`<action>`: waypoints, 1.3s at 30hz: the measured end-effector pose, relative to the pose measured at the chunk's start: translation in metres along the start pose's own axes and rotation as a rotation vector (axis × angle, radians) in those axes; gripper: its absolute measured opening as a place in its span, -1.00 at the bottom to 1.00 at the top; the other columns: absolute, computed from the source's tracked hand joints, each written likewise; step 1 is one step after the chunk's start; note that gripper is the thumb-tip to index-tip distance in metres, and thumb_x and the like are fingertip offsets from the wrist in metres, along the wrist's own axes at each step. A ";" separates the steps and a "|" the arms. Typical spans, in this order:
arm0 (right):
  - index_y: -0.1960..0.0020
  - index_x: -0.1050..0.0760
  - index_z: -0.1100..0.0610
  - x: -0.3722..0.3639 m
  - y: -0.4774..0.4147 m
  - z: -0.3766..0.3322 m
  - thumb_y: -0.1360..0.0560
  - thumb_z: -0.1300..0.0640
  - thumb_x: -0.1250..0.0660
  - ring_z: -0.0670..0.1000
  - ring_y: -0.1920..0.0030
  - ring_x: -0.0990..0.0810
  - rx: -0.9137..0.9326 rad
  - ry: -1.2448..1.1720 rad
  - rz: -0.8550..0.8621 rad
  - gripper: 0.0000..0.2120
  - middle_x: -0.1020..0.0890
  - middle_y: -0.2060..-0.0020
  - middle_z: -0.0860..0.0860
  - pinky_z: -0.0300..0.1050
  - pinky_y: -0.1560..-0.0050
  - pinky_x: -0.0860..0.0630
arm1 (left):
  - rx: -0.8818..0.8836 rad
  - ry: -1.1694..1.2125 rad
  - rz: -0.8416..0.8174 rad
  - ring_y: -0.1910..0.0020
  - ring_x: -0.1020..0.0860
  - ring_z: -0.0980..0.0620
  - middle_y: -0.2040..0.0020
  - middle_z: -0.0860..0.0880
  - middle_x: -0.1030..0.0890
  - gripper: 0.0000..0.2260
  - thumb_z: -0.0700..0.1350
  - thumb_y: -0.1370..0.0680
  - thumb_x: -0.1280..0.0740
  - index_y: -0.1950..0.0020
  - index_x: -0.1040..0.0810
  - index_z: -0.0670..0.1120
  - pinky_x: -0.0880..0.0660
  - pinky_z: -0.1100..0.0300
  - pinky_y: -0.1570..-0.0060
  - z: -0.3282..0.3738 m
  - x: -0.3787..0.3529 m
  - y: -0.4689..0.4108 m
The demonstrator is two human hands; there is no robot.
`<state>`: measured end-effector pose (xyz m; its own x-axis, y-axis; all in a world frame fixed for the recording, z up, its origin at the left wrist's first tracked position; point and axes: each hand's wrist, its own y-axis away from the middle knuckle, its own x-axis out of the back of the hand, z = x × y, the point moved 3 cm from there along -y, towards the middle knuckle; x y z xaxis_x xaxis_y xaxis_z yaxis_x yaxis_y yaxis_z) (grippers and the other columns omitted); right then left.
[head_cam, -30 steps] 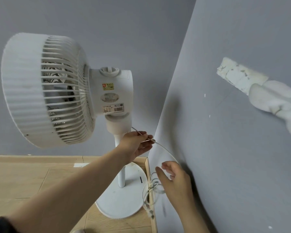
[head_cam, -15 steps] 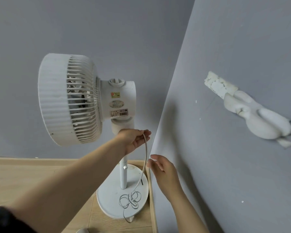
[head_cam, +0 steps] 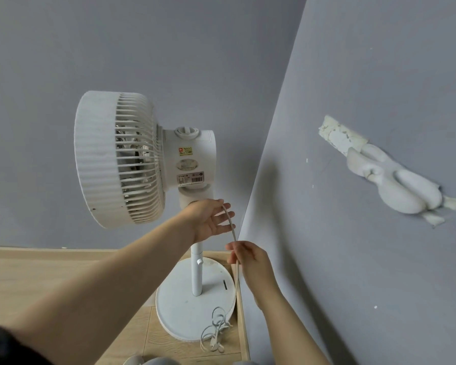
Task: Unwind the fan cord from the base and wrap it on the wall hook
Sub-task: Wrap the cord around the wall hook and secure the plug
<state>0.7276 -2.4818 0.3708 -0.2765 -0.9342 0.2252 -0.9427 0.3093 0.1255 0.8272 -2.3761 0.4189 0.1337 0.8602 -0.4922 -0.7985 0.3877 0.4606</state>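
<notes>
nearest the camera, a dark sleeve (head_cam: 0, 346) covers the left arm at the lower left corner, and both bare forearms reach forward over the pale wooden floor (head_cam: 37, 280). the right grip (head_cam: 244, 258), the lower of the two, pinches the thin white fan cord (head_cam: 237, 275) between curled fingers and thumb, close beside the grey side wall (head_cam: 353, 259). just above it and a little further out, the left grip (head_cam: 212, 219) is spread, palm showing and fingers straight, with the cord lying across the fingertips rather than clasped.

from there the cord runs almost straight down through the right grip and ends in a few loose loops (head_cam: 217, 318) on the near edge of the round white fan base (head_cam: 184, 309), with the plug end (head_cam: 213, 346) spilled onto the floor. the unwinding looks about done. behind the hands stands the white fan head (head_cam: 116, 159), facing left.

the white moulded wall hook (head_cam: 395, 188) is fixed to the side wall up and to the right of both hands, well apart from them, its long body slanting down to the right. the right grip is the nearer one to it, so the coming move is probably a lift of the held, near-vertical cord up and rightward to the hook, slack trailing from the base.
</notes>
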 end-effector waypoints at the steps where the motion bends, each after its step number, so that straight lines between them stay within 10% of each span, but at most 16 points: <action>1: 0.09 -0.61 0.16 0.004 0.001 -0.003 -0.59 0.15 -0.19 -0.09 0.28 -0.53 0.011 -0.004 0.024 -0.77 -0.56 0.37 -0.01 -0.22 0.13 -0.45 | -0.025 -0.043 0.015 -0.11 -0.56 -0.19 -0.24 -0.20 -0.54 -0.93 -0.29 -0.61 -0.18 -0.05 -0.43 -0.25 -0.52 -0.17 -0.05 0.000 0.002 -0.001; 7: 0.12 -0.62 0.16 0.029 0.005 -0.023 -0.59 0.21 -0.21 -0.12 0.39 -0.50 0.102 -0.067 0.088 -0.78 -0.52 0.41 -0.02 -0.27 0.21 -0.51 | -0.636 -1.179 0.120 -0.05 -0.60 0.01 -0.11 -0.07 -0.65 -0.69 -0.22 -0.55 -0.30 -0.29 -0.50 -0.13 -0.53 0.14 -0.12 0.003 0.009 0.012; 12: 0.14 -0.63 0.11 0.039 0.013 -0.042 -0.58 0.20 -0.24 -0.13 0.41 -0.49 0.135 -0.069 0.066 -0.78 -0.53 0.39 -0.03 -0.33 0.27 -0.52 | -1.048 -1.509 -0.034 0.09 -0.54 0.06 -0.11 -0.01 -0.57 -0.71 -0.17 -0.50 -0.40 -0.22 -0.59 -0.09 -0.49 0.24 0.05 0.011 -0.010 0.031; 30: 0.22 -0.61 0.12 0.082 0.064 -0.084 -0.57 0.21 -0.25 -0.05 0.43 -0.43 0.158 -0.114 0.170 -0.76 -0.48 0.44 0.00 -0.37 0.39 -0.43 | -1.080 -1.571 -0.033 0.12 -0.59 -0.14 0.11 -0.12 -0.67 -0.82 -0.10 -0.55 -0.31 0.04 -0.68 -0.15 -0.51 0.03 0.14 0.020 -0.036 0.036; 39: 0.33 -0.62 0.09 0.102 0.098 -0.113 -0.57 0.21 -0.25 -0.07 0.47 -0.40 0.283 -0.182 0.285 -0.67 -0.49 0.51 -0.08 -0.08 0.20 -0.43 | -1.081 -1.476 0.046 0.13 -0.59 -0.08 0.10 -0.08 -0.68 -0.85 -0.08 -0.53 -0.35 0.03 -0.68 -0.09 -0.49 0.13 0.18 0.022 -0.045 0.059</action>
<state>0.6287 -2.5265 0.5151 -0.5377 -0.8424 0.0351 -0.8308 0.5222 -0.1924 0.7874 -2.3850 0.4849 -0.0263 0.6504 0.7591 -0.7209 0.5137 -0.4651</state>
